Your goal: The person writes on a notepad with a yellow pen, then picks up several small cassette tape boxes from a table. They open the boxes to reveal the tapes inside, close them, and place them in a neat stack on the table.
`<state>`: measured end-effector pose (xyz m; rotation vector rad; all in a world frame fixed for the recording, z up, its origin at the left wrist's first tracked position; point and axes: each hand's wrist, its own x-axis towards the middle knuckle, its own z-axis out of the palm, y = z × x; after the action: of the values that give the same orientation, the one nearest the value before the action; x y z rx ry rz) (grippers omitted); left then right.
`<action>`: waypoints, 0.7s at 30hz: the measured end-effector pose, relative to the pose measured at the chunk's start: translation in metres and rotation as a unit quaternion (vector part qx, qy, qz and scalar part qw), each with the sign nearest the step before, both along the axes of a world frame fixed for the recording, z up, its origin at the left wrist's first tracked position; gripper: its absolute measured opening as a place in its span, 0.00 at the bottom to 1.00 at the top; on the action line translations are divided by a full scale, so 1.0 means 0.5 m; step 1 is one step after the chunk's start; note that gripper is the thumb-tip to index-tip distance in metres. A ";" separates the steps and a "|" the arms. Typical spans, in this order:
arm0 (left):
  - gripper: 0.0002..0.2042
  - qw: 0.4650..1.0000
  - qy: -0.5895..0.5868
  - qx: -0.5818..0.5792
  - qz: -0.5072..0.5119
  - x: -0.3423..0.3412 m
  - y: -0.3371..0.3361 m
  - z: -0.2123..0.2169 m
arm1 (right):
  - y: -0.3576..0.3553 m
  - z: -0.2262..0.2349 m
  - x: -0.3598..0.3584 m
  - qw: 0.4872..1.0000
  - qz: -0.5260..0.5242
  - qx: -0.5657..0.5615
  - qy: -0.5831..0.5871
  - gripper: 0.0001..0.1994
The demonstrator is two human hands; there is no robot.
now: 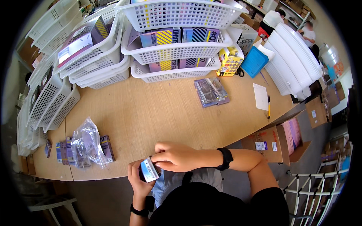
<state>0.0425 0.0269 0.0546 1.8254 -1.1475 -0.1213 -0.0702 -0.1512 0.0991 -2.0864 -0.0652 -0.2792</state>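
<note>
Table centre (pixel 151 113) open; baskets (pixel 177 52) block far edge, plastic bag (pixel 87 143) blocks left.

Left hand (pixel 138 180) cupped upward, right hand (pixel 175 156) bent across, fingertips pinching

This is a packing or stockroom workspace: stacked white baskets (pixel 177 51) full of boxed goods crowd a wooden table (pixel 151 113), open cartons (pixel 277 141) sit on the floor, and other workers (pixel 309 34) stand among boxes behind.
</note>
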 end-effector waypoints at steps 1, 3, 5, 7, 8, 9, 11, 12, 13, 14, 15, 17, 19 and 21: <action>0.25 1.000 -0.009 0.021 -0.013 -0.002 -0.002 0.001 | -0.008 -0.011 -0.006 0.999 -0.005 -0.020 -0.043 0.10; 0.25 0.997 -0.033 0.057 -0.025 -0.009 -0.002 0.005 | -0.022 -0.011 -0.026 0.999 -0.003 -0.043 -0.025 0.12; 0.25 0.995 -0.022 0.097 -0.026 -0.018 -0.007 0.016 | -0.030 -0.023 -0.041 0.999 0.020 0.025 0.027 0.12; 0.26 0.990 -0.028 0.132 -0.045 -0.021 -0.005 0.026 | -0.031 -0.046 -0.052 0.997 0.026 0.043 0.059 0.13; 0.26 0.987 -0.039 0.149 -0.052 -0.022 -0.005 0.031 | -0.028 -0.050 -0.057 0.990 0.024 0.096 0.099 0.12; 0.27 0.983 -0.050 0.167 -0.059 -0.024 -0.006 0.036 | -0.024 -0.053 -0.061 0.979 0.022 0.149 0.139 0.12; 0.26 0.978 -0.033 0.191 -0.077 -0.032 -0.012 0.057 | -0.003 -0.091 -0.073 0.951 0.007 0.278 0.134 0.11; 0.26 0.975 -0.025 0.205 -0.084 -0.036 -0.013 0.062 | 0.008 -0.112 -0.079 0.946 -0.006 0.300 0.121 0.11; 0.25 0.970 -0.034 0.218 -0.097 -0.038 -0.018 0.065 | 0.017 -0.128 -0.086 0.940 -0.019 0.322 0.108 0.11; 0.25 0.965 -0.042 0.234 -0.108 -0.039 -0.020 0.067 | 0.024 -0.137 -0.087 0.933 -0.030 0.345 0.096 0.11; 0.25 0.960 -0.051 0.249 -0.119 -0.041 -0.023 0.069 | 0.027 -0.141 -0.090 0.921 -0.054 0.375 0.091 0.09; 0.26 0.955 -0.036 0.265 -0.130 -0.046 -0.028 0.069 | 0.032 -0.143 -0.096 0.924 -0.079 0.358 0.106 0.09; 0.28 0.954 -0.049 0.264 -0.130 -0.052 -0.030 0.058 | 0.038 -0.151 -0.099 0.917 -0.101 0.364 0.123 0.08; 0.29 0.949 -0.043 0.281 -0.135 -0.054 -0.035 0.057 | 0.038 -0.142 -0.107 0.893 -0.111 0.415 0.133 0.09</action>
<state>0.0153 0.0093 0.0830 2.1650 -1.5330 -0.5842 -0.1236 -0.1320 0.0283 -1.2529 0.3981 -0.1168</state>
